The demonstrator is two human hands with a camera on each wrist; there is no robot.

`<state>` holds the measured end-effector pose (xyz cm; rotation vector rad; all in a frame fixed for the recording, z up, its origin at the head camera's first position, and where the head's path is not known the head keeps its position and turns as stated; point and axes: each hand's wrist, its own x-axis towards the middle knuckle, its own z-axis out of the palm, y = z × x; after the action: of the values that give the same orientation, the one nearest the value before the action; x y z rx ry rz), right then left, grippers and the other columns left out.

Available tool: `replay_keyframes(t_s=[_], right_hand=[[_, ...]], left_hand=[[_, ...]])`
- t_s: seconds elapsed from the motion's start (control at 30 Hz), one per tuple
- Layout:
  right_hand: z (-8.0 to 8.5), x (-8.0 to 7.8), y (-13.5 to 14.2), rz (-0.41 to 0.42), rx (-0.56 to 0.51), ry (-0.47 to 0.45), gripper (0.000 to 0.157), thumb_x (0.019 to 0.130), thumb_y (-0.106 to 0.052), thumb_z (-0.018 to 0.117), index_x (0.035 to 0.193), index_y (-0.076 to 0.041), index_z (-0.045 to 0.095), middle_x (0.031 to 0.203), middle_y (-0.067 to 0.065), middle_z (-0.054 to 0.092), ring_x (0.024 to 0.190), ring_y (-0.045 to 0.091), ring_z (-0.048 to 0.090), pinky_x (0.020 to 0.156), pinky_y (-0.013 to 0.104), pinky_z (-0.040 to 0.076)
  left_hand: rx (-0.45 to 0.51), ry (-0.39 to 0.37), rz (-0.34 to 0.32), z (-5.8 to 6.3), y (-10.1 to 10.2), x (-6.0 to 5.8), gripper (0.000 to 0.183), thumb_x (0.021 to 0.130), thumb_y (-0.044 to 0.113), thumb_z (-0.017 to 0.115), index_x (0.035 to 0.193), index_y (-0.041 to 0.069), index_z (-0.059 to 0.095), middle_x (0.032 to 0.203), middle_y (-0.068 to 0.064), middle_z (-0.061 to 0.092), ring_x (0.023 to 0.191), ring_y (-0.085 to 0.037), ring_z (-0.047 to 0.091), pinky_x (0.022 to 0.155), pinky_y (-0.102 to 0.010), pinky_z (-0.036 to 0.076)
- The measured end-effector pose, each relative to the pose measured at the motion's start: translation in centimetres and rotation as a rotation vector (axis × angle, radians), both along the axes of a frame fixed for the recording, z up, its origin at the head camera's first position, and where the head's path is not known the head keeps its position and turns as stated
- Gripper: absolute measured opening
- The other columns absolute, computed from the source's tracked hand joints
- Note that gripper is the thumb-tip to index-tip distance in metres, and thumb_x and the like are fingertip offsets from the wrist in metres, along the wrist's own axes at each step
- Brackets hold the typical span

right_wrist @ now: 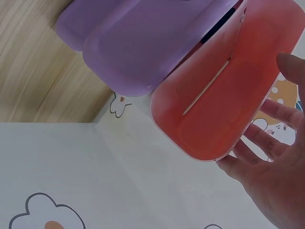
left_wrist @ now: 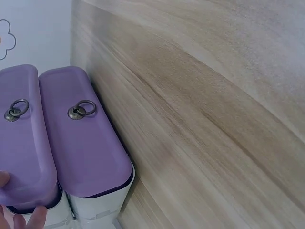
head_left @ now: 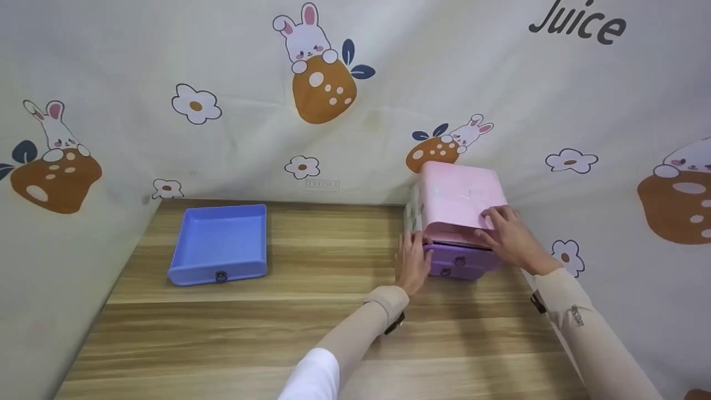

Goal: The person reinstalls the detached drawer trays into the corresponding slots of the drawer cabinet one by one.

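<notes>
A small drawer cabinet stands at the back right, with a pink top shell (head_left: pixel 464 191) and two purple drawer fronts (head_left: pixel 466 261) with ring handles. Above these fronts, the pink compartment (right_wrist: pixel 224 109) is open with no drawer in it, its inside looking reddish. My left hand (head_left: pixel 412 264) touches the cabinet's left front corner; one digit lies on the upper purple drawer front (left_wrist: pixel 24 148), others beside its edge. The upper front sticks out past the lower one (left_wrist: pixel 88 138). My right hand (head_left: pixel 514 239) rests fingers on the shell's top near the front rim, thumb near the opening.
A blue drawer (head_left: pixel 228 239) with a ring handle lies on the wooden table (head_left: pixel 311 339) at the left, open side up. A printed cloth (head_left: pixel 355 144) with rabbits and flowers hangs behind and along both sides, close to the cabinet.
</notes>
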<state>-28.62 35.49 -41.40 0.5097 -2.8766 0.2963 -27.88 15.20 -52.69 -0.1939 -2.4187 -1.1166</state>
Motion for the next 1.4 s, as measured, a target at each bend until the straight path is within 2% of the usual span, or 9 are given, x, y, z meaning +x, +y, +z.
replay_keyframes(t_s=[0.1, 0.33, 0.6, 0.73, 0.9, 1.03, 1.17, 1.27, 1.4], right_hand=[[0.1, -0.1, 0.0, -0.012, 0.003, -0.011, 0.041, 0.089, -0.039, 0.054, 0.118, -0.010, 0.046, 0.124, 0.019, 0.042, 0.119, 0.039, 0.037, 0.095, 0.061, 0.039], [0.1, -0.1, -0.1, -0.042, 0.002, -0.047, 0.043, 0.089, -0.040, 0.054, 0.121, -0.012, 0.044, 0.128, 0.019, 0.040, 0.121, 0.040, 0.036, 0.095, 0.063, 0.039], [-0.2, -0.3, -0.6, -0.026, 0.002, -0.052, 0.043, 0.089, -0.040, 0.054, 0.121, -0.013, 0.044, 0.128, 0.018, 0.039, 0.119, 0.039, 0.038, 0.093, 0.062, 0.041], [-0.3, -0.3, -0.5, -0.028, 0.005, -0.046, 0.042, 0.089, -0.039, 0.054, 0.120, -0.013, 0.044, 0.128, 0.018, 0.039, 0.117, 0.039, 0.039, 0.092, 0.063, 0.042], [-0.2, -0.1, 0.0, -0.015, -0.001, -0.013, 0.040, 0.088, -0.036, 0.056, 0.118, -0.011, 0.045, 0.126, 0.020, 0.040, 0.116, 0.040, 0.038, 0.090, 0.063, 0.042], [-0.4, 0.0, 0.1, -0.016, -0.007, -0.013, 0.042, 0.088, -0.037, 0.056, 0.119, -0.010, 0.044, 0.127, 0.021, 0.039, 0.118, 0.041, 0.037, 0.091, 0.064, 0.040], [-0.3, 0.2, 0.0, -0.029, -0.005, -0.039, 0.046, 0.089, -0.041, 0.053, 0.123, -0.011, 0.043, 0.130, 0.021, 0.037, 0.121, 0.043, 0.034, 0.094, 0.066, 0.037], [-0.2, 0.3, -0.1, -0.035, -0.009, -0.051, 0.048, 0.089, -0.042, 0.052, 0.125, -0.011, 0.043, 0.132, 0.022, 0.036, 0.123, 0.044, 0.033, 0.095, 0.067, 0.035], [-0.2, 0.3, -0.3, -0.030, -0.022, -0.053, 0.047, 0.089, -0.039, 0.054, 0.125, -0.010, 0.043, 0.133, 0.022, 0.036, 0.122, 0.044, 0.032, 0.096, 0.067, 0.034]], left_hand=[[0.011, 0.013, 0.007, 0.1, 0.1, -0.3, 0.022, 0.078, 0.020, 0.070, 0.094, 0.021, 0.054, 0.105, 0.000, 0.051, 0.102, -0.017, 0.054, 0.071, -0.029, 0.051], [-0.012, 0.101, 0.040, -0.3, 0.0, -1.2, 0.022, 0.075, 0.014, 0.072, 0.081, 0.016, 0.050, 0.096, 0.000, 0.049, 0.081, -0.015, 0.056, 0.074, -0.027, 0.049], [0.062, 0.183, 0.045, -0.8, -0.3, -1.6, 0.024, 0.072, -0.001, 0.069, 0.075, 0.013, 0.049, 0.091, 0.000, 0.049, 0.079, -0.012, 0.056, 0.072, -0.023, 0.049], [0.072, 0.172, 0.004, -0.8, -0.8, -1.5, 0.023, 0.073, 0.000, 0.068, 0.076, 0.013, 0.050, 0.092, 0.001, 0.049, 0.081, -0.011, 0.057, 0.072, -0.020, 0.050], [0.042, 0.134, -0.112, -0.4, -2.7, -0.5, 0.019, 0.076, 0.007, 0.069, 0.084, 0.013, 0.052, 0.099, -0.001, 0.048, 0.090, -0.012, 0.055, 0.076, -0.019, 0.051], [-0.048, 0.096, -0.156, -0.1, -7.3, 1.3, 0.019, 0.078, 0.006, 0.063, 0.091, 0.015, 0.053, 0.103, -0.001, 0.048, 0.098, -0.015, 0.053, 0.078, -0.024, 0.051], [-0.051, 0.030, -0.167, 0.5, -13.9, 2.6, 0.017, 0.080, 0.005, 0.057, 0.094, 0.014, 0.053, 0.105, -0.003, 0.049, 0.102, -0.017, 0.051, 0.082, -0.028, 0.050], [-0.026, -0.002, -0.111, 1.0, -19.3, 3.1, 0.016, 0.082, 0.003, 0.054, 0.094, 0.013, 0.053, 0.105, -0.005, 0.050, 0.101, -0.019, 0.050, 0.084, -0.030, 0.049], [-0.058, 0.012, 0.018, 1.4, -26.6, 3.7, 0.017, 0.081, 0.001, 0.054, 0.095, 0.011, 0.056, 0.105, -0.009, 0.050, 0.101, -0.023, 0.048, 0.083, -0.034, 0.049]])
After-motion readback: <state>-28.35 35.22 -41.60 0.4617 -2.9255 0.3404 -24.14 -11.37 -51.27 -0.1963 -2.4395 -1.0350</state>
